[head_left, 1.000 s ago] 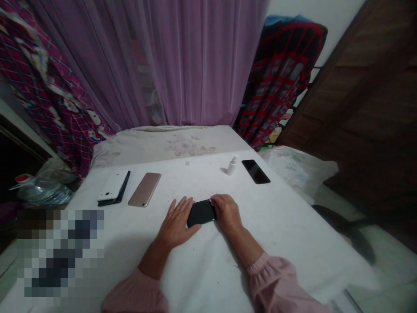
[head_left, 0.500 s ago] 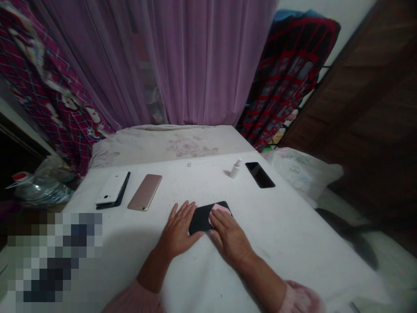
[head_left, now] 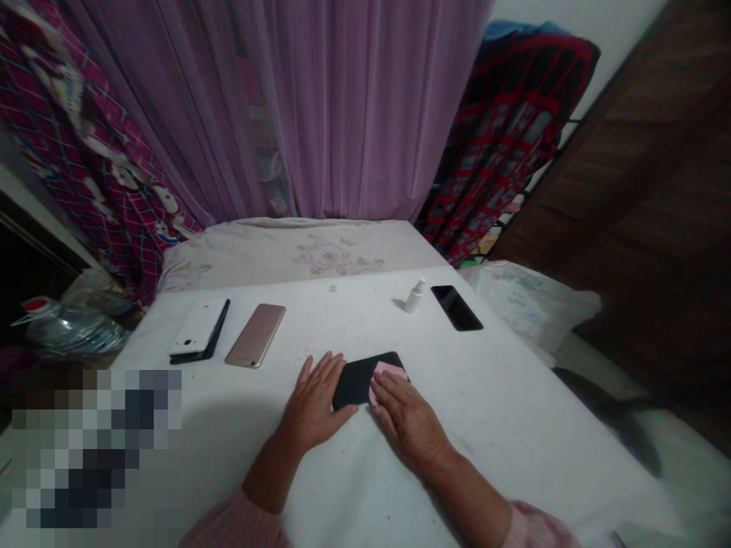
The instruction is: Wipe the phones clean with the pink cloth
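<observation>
Left sleeve and right sleeve: pale pink soft fabric, loose and puffy, each ending in a gathered elastic cuff on the forearm. Lower forearms bare past the cuffs. Left hand and right hand also bare, no gloves.

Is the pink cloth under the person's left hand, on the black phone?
No, the pink cloth lies under the right hand, while the left hand rests against the other edge of the black phone.
</observation>
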`<action>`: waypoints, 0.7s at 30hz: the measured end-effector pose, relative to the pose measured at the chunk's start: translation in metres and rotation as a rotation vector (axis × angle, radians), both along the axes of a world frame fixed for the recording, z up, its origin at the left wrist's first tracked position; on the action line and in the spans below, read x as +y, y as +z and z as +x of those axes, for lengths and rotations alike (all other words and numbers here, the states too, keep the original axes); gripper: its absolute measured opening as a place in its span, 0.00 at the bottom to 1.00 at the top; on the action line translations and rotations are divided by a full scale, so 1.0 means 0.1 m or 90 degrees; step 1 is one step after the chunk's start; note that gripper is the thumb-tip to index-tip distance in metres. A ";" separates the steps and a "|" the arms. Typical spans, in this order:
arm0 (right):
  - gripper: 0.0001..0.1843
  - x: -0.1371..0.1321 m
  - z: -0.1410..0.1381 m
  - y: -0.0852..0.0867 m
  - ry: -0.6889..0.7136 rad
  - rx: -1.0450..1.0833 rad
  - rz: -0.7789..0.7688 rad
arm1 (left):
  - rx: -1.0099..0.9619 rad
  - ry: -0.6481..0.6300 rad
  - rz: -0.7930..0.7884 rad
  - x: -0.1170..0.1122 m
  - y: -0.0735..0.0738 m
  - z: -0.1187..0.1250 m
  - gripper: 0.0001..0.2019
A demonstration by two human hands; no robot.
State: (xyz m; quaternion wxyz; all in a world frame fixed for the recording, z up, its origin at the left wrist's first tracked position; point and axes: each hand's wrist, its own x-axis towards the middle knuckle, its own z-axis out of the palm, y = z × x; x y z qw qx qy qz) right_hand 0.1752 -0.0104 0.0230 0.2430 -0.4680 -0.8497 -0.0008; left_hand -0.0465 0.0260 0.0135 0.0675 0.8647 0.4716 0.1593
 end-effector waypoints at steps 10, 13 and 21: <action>0.25 0.12 -0.14 -0.03 0.007 0.010 -0.016 | 0.004 0.009 -0.017 -0.02 0.04 0.01 0.34; 0.28 -0.12 -0.07 -0.07 0.019 0.004 -0.011 | 0.006 0.010 -0.020 -0.01 0.04 0.01 0.35; 0.32 0.06 -0.10 -0.10 0.023 -0.010 0.002 | 0.011 -0.004 -0.026 0.02 -0.01 -0.01 0.35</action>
